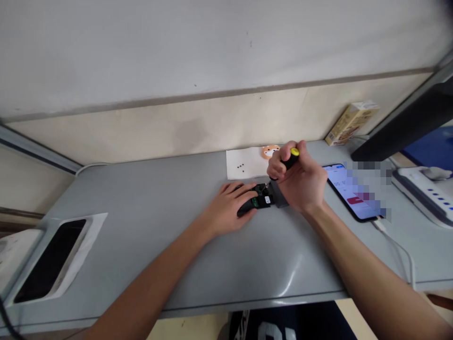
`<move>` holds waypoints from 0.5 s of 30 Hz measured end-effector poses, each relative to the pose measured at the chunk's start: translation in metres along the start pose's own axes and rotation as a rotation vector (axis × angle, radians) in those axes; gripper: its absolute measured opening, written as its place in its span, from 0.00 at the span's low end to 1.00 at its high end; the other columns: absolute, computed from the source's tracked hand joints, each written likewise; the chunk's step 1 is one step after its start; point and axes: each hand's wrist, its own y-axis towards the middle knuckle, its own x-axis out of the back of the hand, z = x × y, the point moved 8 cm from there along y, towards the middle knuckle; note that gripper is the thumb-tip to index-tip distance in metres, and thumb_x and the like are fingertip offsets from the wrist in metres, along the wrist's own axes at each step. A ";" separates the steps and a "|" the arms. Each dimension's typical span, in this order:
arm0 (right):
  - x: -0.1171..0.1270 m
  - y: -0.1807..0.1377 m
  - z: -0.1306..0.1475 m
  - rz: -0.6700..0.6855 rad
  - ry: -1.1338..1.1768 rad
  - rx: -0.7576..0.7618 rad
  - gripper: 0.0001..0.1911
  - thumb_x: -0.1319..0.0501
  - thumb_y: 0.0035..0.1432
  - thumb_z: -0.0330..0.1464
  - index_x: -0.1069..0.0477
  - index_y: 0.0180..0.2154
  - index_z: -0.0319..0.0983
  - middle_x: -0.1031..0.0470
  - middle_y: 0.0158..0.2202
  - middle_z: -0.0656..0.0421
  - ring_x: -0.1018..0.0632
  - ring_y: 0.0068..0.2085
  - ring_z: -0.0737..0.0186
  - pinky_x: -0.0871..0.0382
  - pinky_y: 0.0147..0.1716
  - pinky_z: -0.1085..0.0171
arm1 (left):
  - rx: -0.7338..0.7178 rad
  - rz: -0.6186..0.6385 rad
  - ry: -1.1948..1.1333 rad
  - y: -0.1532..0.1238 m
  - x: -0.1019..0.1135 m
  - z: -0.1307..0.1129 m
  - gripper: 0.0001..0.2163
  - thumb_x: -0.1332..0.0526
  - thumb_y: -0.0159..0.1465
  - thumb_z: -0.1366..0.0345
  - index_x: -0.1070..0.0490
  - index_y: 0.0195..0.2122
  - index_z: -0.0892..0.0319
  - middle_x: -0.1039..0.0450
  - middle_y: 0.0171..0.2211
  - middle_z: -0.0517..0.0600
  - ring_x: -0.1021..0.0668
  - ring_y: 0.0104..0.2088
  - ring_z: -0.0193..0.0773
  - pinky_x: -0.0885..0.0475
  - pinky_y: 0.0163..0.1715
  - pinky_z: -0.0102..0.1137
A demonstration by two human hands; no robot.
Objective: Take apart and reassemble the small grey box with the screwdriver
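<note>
Four small dark screws point(241, 166) are lying on the white paper sheet point(244, 163) near the back edge of the counter point(159, 245), well apart from the work; judged from that, fasteners are already out and the disassembly is partly done. How many are remaining in the device cannot be told.

Left hand point(226, 208) is lying flat over the left end of the black device point(256, 199), fingers spread and pressing it down on the counter, not wrapped around it. Device's casing is showing a green board and a white label at its exposed middle.

Right hand point(300, 182) is making a closed grip around the screwdriver point(289, 159), black handle with yellow cap pointing up and back. Shaft is running down toward the device's right part; tip is hidden, so contact with a screw cannot be confirmed.

Device is sitting directly below and just left of the right grip, about mid-counter, nearer the back edge. Phone point(348, 191) with lit screen is lying to the right.
</note>
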 end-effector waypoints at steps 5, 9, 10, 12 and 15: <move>-0.003 0.000 -0.002 0.032 0.006 -0.025 0.21 0.45 0.70 0.47 0.36 0.29 0.42 0.43 0.26 0.61 0.38 0.25 0.66 0.39 0.25 0.63 | -0.002 0.029 0.001 0.001 0.001 0.000 0.17 0.38 0.70 0.60 0.30 0.59 0.51 0.32 0.65 0.49 0.33 0.64 0.50 0.37 0.64 0.48; -0.001 -0.001 -0.002 0.018 0.001 -0.026 0.21 0.46 0.71 0.47 0.35 0.29 0.42 0.44 0.26 0.61 0.39 0.25 0.66 0.38 0.26 0.63 | 0.005 0.017 -0.001 0.000 0.002 -0.001 0.16 0.38 0.70 0.60 0.29 0.58 0.51 0.32 0.65 0.49 0.33 0.64 0.49 0.37 0.64 0.48; 0.000 -0.001 -0.003 0.016 -0.001 -0.034 0.21 0.46 0.71 0.47 0.35 0.29 0.42 0.44 0.26 0.61 0.39 0.25 0.66 0.38 0.26 0.63 | 0.006 0.012 -0.004 0.000 0.002 -0.002 0.16 0.39 0.70 0.60 0.29 0.58 0.51 0.32 0.65 0.49 0.32 0.64 0.49 0.37 0.64 0.48; -0.001 -0.001 -0.005 0.019 -0.002 -0.052 0.21 0.46 0.70 0.47 0.35 0.28 0.42 0.45 0.26 0.61 0.39 0.25 0.66 0.38 0.27 0.63 | 0.007 0.004 -0.016 0.001 0.002 -0.003 0.16 0.39 0.71 0.59 0.29 0.58 0.51 0.32 0.65 0.50 0.32 0.64 0.48 0.36 0.64 0.48; -0.002 -0.002 -0.007 0.026 0.005 -0.072 0.21 0.46 0.70 0.47 0.35 0.28 0.41 0.46 0.26 0.62 0.40 0.25 0.66 0.38 0.27 0.63 | 0.016 -0.049 -0.065 0.001 0.011 0.001 0.13 0.40 0.71 0.60 0.27 0.56 0.52 0.30 0.63 0.50 0.30 0.63 0.47 0.35 0.63 0.47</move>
